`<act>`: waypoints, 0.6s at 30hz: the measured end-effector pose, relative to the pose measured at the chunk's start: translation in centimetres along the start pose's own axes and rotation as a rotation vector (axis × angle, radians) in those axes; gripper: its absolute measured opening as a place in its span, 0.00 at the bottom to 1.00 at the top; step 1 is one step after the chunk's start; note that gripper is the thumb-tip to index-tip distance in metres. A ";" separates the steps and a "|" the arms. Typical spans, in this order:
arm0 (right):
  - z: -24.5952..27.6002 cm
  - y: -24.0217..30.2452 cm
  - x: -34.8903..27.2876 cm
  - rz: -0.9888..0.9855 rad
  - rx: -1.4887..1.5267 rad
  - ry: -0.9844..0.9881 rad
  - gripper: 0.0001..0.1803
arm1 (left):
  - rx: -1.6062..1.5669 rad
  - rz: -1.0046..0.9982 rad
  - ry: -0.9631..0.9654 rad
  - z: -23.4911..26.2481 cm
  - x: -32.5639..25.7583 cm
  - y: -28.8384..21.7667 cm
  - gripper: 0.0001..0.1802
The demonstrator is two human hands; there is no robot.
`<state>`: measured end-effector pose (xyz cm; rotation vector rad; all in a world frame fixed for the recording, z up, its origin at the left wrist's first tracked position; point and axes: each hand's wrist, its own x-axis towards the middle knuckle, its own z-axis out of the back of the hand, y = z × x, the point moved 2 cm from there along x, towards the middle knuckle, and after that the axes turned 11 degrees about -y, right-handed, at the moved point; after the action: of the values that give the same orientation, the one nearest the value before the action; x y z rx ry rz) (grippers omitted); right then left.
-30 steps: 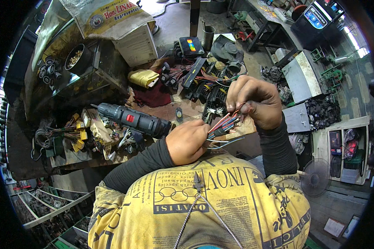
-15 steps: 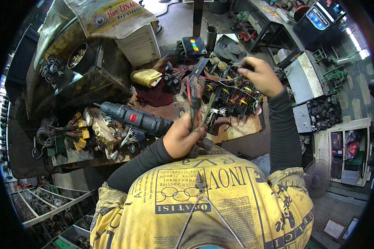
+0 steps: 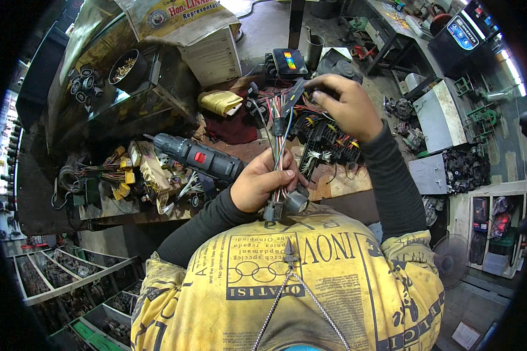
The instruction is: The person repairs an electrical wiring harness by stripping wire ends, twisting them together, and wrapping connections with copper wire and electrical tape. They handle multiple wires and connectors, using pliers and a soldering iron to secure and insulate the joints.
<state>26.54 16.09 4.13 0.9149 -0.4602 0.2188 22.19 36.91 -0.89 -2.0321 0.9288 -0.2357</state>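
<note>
My left hand (image 3: 266, 180) is closed round a wiring harness (image 3: 282, 143), a bundle of coloured wires standing up from the fist. A dark band wraps the bundle above the fingers. Below the fist hang a grey connector (image 3: 273, 209) and a round dark plug (image 3: 296, 202). A flat dark strip (image 3: 296, 96) slants beside the harness's upper end. Near it my right hand (image 3: 348, 105) is raised, thumb and fingers curled together; whatever is between the fingertips is hidden. Under the right hand lie black connector blocks (image 3: 328, 137) with yellow and red wires.
A cordless drill (image 3: 199, 157) lies left of my left hand. Further left are yellow connectors (image 3: 123, 175) with wires. Behind sit a yellow folded packet (image 3: 221, 103), a bowl of small parts (image 3: 127, 70) and a dark box (image 3: 290, 61). A fan (image 3: 451, 261) stands at the right.
My right hand has moved left, toward the upper end of the harness. The harness, blurred before, now stands steady in my left hand. The whole view has shifted slightly.
</note>
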 end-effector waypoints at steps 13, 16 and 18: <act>-1.3 5.5 -6.7 -0.352 0.530 -0.155 0.08 | 0.152 0.170 0.012 -1.4 -0.8 0.9 0.12; -1.2 5.8 -6.6 -0.113 0.221 -0.197 0.10 | 0.220 0.184 0.039 -1.4 -1.1 1.4 0.14; -1.2 6.0 -6.6 -0.070 0.109 -0.229 0.12 | 0.232 0.180 0.066 -1.5 -1.3 1.5 0.14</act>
<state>18.86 20.72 4.59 1.0662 -0.6312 0.0761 19.75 36.37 -0.91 -1.7264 1.0678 -0.2992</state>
